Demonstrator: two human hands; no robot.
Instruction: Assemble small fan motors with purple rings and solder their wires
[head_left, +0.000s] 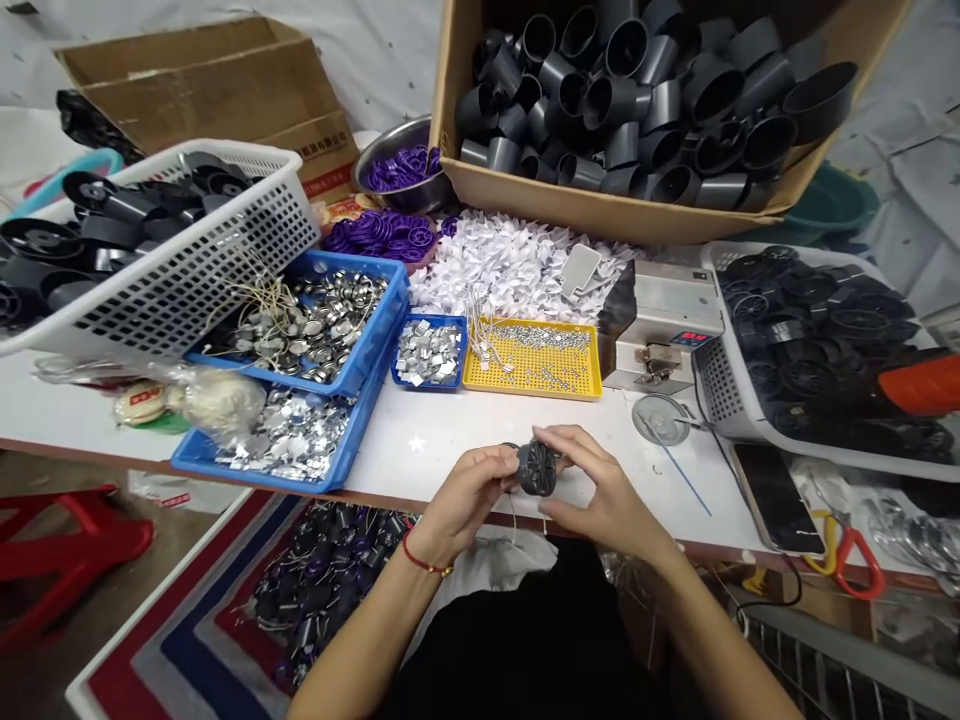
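Observation:
A small black round plastic part point(538, 468) with a ribbed face is held up just above the front edge of the white table. My left hand point(472, 490) pinches it from the left between thumb and fingers. On the other side, my right hand point(596, 485) curves around it, index finger at the top and thumb at the lower edge. Thin pale strings hang below the part. Closest behind the hands lies a yellow tray point(532, 386) of small metal beads, beside a small blue tray point(427, 384) of flat silvery pieces.
Blue trays point(358, 385) of metal parts and a white basket point(225, 265) of black parts stand left. Behind are white pieces point(502, 265) and a cardboard box point(600, 205) of grey tubes. A metal device point(671, 310), phone point(776, 497) and scissors point(855, 560) are right.

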